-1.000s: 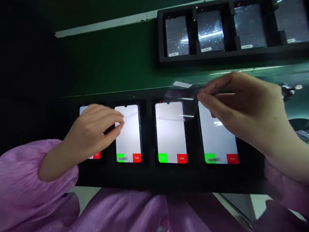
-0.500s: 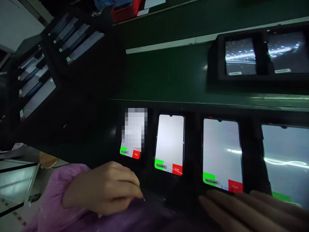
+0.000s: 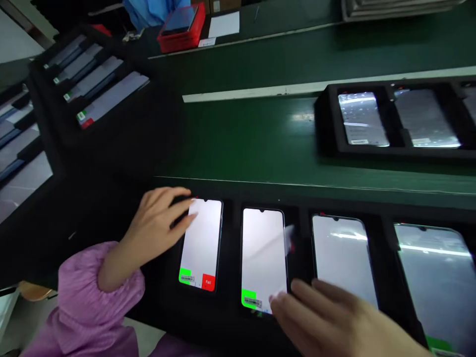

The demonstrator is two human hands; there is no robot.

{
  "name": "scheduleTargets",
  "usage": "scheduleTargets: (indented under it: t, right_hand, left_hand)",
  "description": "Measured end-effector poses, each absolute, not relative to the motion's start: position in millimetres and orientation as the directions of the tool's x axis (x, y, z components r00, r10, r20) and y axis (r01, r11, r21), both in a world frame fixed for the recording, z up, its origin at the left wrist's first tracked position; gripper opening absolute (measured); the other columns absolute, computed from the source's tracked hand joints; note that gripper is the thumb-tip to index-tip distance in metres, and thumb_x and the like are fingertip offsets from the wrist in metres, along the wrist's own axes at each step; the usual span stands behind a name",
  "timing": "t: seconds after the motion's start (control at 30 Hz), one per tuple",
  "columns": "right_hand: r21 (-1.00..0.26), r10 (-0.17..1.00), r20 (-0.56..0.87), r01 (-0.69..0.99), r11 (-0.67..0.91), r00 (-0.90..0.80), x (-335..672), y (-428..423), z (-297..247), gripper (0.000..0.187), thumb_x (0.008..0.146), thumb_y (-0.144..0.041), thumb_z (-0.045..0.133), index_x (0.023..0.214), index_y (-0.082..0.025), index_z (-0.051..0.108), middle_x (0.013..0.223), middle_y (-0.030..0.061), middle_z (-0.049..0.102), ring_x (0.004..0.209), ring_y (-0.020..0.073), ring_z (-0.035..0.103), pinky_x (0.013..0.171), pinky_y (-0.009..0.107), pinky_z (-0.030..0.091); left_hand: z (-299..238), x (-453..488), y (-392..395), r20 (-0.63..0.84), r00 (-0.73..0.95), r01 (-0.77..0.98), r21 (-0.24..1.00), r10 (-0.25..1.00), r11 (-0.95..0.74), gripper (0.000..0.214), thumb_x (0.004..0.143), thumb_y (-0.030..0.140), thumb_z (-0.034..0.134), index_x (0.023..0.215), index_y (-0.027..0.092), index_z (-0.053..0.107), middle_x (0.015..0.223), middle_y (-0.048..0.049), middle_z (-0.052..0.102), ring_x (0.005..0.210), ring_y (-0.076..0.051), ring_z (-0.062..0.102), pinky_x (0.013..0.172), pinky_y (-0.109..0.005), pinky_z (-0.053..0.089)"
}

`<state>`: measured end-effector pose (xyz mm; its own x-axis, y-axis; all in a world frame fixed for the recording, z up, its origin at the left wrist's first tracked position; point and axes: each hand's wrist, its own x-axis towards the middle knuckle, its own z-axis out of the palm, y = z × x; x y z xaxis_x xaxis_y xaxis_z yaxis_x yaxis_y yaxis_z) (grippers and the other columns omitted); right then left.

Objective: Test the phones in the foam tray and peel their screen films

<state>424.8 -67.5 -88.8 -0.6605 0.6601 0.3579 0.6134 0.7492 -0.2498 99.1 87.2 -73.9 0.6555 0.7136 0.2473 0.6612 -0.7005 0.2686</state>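
Note:
My left hand [image 3: 161, 218] reaches over the upper left corner of a lit white phone [image 3: 201, 243], thumb and fingers apart. That phone shows a green box and a red "Fail" box at its bottom. My right hand [image 3: 323, 317] has its fingers drawn together at the lower right corner of a second phone [image 3: 262, 253], hiding its red box. What its fingertips pinch is too blurred to make out. A smeared, see-through piece [image 3: 289, 238] with a reddish spot shows beside that phone's right edge. My right hand also covers the lower part of a third phone [image 3: 338, 253].
A fourth phone [image 3: 435, 272] lies in the same black tray [image 3: 232, 223]. Beyond, another black tray [image 3: 327, 119] of phones stands on the green bench [image 3: 241, 139]. Black trays [image 3: 59, 119] with several phones are at left. A red bin [image 3: 182, 42] sits at the back.
My left hand has risen from below the first phone to its top corner, and its fingers have spread. My right hand has moved left to the second phone. The view has shifted.

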Motion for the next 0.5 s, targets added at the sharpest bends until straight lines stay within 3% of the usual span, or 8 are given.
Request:
scheduleTargets:
  t: [0.07,0.13,0.2,0.27,0.4,0.5]
  right_hand:
    - [-0.43,0.745,0.317,0.611,0.665,-0.587,430.8,-34.0,-84.2,0.025,0.106,-0.006,0.05,0.097,-0.017,0.07,0.084,0.0024,0.065,0.069,0.0146,0.06,0.057,0.032,0.041]
    - [-0.642,0.882,0.262,0.611,0.462,-0.392,440.2,0.3,-82.1,0.02,0.109,-0.014,0.057,0.095,-0.02,0.07,0.084,0.0005,0.067,0.067,0.0123,0.062,0.056,0.028,0.044]
    - [-0.745,0.956,0.2,0.6,0.29,-0.214,450.2,25.8,-80.6,0.012,0.109,-0.028,0.065,0.099,-0.024,0.069,0.079,-0.0022,0.066,0.059,0.0112,0.059,0.051,0.026,0.045]
    - [-0.792,0.987,0.138,0.589,0.159,-0.08,457.4,36.1,-77.5,0.014,0.108,-0.04,0.068,0.102,-0.028,0.067,0.075,-0.0037,0.065,0.054,0.0116,0.056,0.045,0.025,0.041]
    - [-0.844,0.996,0.055,0.537,0.011,0.066,457.0,19.3,-68.3,0.017,0.107,-0.049,0.069,0.101,-0.034,0.066,0.088,-0.0008,0.068,0.06,0.0143,0.061,0.046,0.031,0.042]
    - [-0.809,0.995,0.056,0.588,-0.004,0.083,450.2,0.4,-65.7,0.016,0.11,-0.05,0.063,0.103,-0.035,0.065,0.091,0.0004,0.068,0.063,0.0152,0.061,0.049,0.034,0.044]
  left_hand:
    - [-82.1,98.6,95.3,0.222,0.58,0.758,0.205,0.783,-0.62,0.017,0.108,0.034,0.066,0.114,0.026,0.079,0.135,-0.0098,0.074,0.127,-0.032,0.067,0.108,-0.056,0.057]
    - [-87.9,99.1,99.2,0.216,0.559,0.766,0.237,0.801,-0.598,0.018,0.108,0.036,0.064,0.106,0.025,0.078,0.133,-0.0095,0.073,0.128,-0.031,0.066,0.109,-0.054,0.056]
    - [-89.9,100.1,98.9,0.217,0.551,0.761,0.265,0.806,-0.592,0.018,0.107,0.036,0.065,0.1,0.024,0.076,0.131,-0.0094,0.073,0.127,-0.031,0.066,0.108,-0.052,0.056]
    - [-88.3,100.7,96.2,0.198,0.558,0.767,0.249,0.806,-0.592,0.019,0.107,0.037,0.065,0.1,0.024,0.076,0.135,-0.0103,0.072,0.13,-0.033,0.066,0.107,-0.054,0.056]
    - [-86.5,100.5,96.7,0.167,0.583,0.773,0.189,0.795,-0.606,0.018,0.106,0.038,0.067,0.11,0.026,0.08,0.155,-0.0093,0.066,0.141,-0.04,0.061,0.111,-0.063,0.052]
    - [-92.2,100.7,102.2,0.252,0.604,0.705,0.272,0.756,-0.655,0.013,0.105,0.032,0.069,0.103,0.03,0.082,0.146,-0.0043,0.073,0.139,-0.036,0.064,0.114,-0.062,0.052]
